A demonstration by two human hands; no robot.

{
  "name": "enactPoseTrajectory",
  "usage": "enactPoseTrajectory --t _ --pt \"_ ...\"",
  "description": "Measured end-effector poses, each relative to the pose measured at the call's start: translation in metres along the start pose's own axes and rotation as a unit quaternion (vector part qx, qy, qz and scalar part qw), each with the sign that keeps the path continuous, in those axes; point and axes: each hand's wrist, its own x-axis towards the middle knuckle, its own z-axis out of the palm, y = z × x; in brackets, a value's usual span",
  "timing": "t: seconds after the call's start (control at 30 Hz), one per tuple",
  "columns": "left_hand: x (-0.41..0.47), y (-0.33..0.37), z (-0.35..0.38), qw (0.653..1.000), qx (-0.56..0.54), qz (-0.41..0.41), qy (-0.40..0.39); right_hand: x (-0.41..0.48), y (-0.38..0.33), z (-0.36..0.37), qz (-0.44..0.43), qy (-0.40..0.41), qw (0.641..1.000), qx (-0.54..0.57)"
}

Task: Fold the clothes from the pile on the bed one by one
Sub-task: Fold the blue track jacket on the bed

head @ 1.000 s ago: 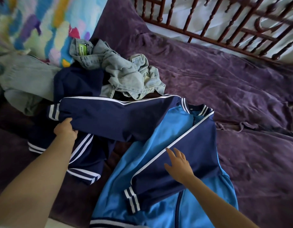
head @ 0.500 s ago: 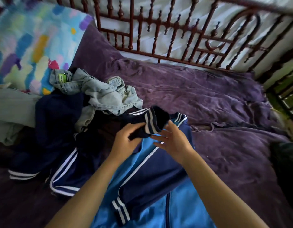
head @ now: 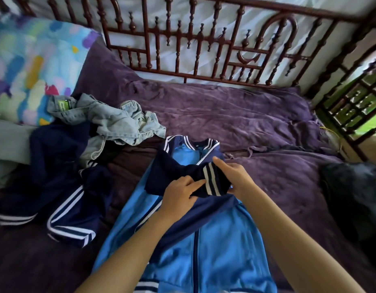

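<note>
Both hands meet on one navy sleeve [head: 183, 172] of the blue jacket [head: 221, 240]. Left hand [head: 180, 194] presses down on the sleeve, fingers closed over the cloth just beside the striped cuff [head: 212, 180]. Right hand [head: 235, 176] pinches the cuff end, forefinger stretched out along its top edge.

Sleeve lies drawn across the chest, below the collar [head: 193, 143]. Jacket lies flat, front up, zip running toward the camera, on the purple blanket [head: 257, 123].

Progress, as judged: early. Sleeves are being folded in; the body of the jacket looks unfolded, hem at the near edge of view. No finished stack visible anywhere.

Left to do: the pile [head: 81, 144] to the left, touching the jacket's shoulder area – pale jeans [head: 111, 121] crumpled on top, dark navy striped garment [head: 66, 199] sprawled beneath, grey cloth [head: 9, 149] at far left. Patterned pillow [head: 35, 60] behind
</note>
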Motion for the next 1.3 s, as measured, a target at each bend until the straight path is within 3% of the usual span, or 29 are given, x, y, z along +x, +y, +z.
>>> enactPoseTrajectory --t 0.07,0.13,0.33,0.63,0.83,0.97,1.17,1.3 --pt "-0.004 0.007 0.007 1.000 0.021 0.006 0.000 0.000 0.009 -0.002 -0.039 0.033 0.993 -0.108" --pt "-0.009 0.011 0.014 0.999 0.040 0.006 0.002 -0.001 0.017 -0.006 -0.064 0.062 0.985 -0.146" --pt "-0.034 0.014 0.035 0.997 0.071 -0.031 -0.013 -0.005 0.042 -0.025 -0.038 0.083 0.995 -0.035" --pt "-0.053 0.012 0.060 0.995 0.022 -0.056 -0.085 -0.016 0.084 -0.043 -0.017 0.068 0.987 0.145" --pt "-0.058 0.007 0.091 0.965 0.076 -0.038 -0.250 -0.001 0.166 -0.080 0.161 0.105 0.945 0.265" --pt "-0.077 -0.001 0.105 0.924 0.116 -0.081 -0.354 0.002 0.235 -0.105 0.281 0.203 0.922 0.170" --pt "-0.099 -0.022 0.109 0.909 0.106 -0.155 -0.372 0.025 0.262 -0.092 0.233 0.146 0.961 -0.023" --pt "-0.104 -0.031 0.107 0.906 0.105 -0.198 -0.358 0.052 0.260 -0.086 0.230 0.131 0.961 -0.076"
